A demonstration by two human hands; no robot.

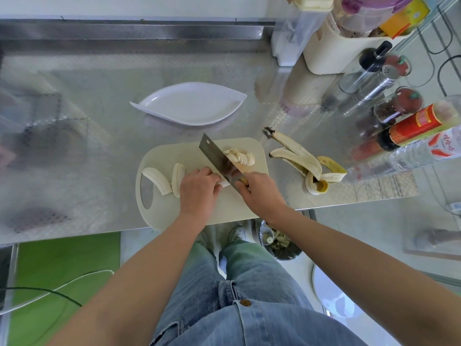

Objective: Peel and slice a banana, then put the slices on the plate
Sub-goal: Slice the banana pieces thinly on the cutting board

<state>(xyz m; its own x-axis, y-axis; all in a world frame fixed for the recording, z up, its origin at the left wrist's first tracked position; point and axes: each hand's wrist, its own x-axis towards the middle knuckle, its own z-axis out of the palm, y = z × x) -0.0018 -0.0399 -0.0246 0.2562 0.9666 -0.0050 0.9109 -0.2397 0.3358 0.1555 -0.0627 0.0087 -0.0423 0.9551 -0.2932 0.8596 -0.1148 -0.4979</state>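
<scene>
The banana piece [224, 184] being cut lies on the cream cutting board [224, 208], mostly hidden under the left hand [198, 187]. Only its pale end shows, right against the blade. The left hand's fingers curl down over it and hold it to the board. Just to its right, the right hand [262, 193] grips the handle of a cleaver [219, 161]. The wide steel blade slants up and away across the board, with its edge down at the exposed end of the piece.

On the far side of the blade sits a small heap of cut slices [240, 157], near the board's far right corner. Left of the left hand lie two uncut curved lengths of peeled banana: one [178, 179] just beside the hand, the other [156, 179] near the board's handle hole.

Beyond the board, apart from it, a white leaf-shaped plate [192, 103] rests on the shiny metal table [99, 146]. To the board's right the splayed banana peel [305, 159] lies on the table, and farther right stand bottles and spice jars [411, 126].
</scene>
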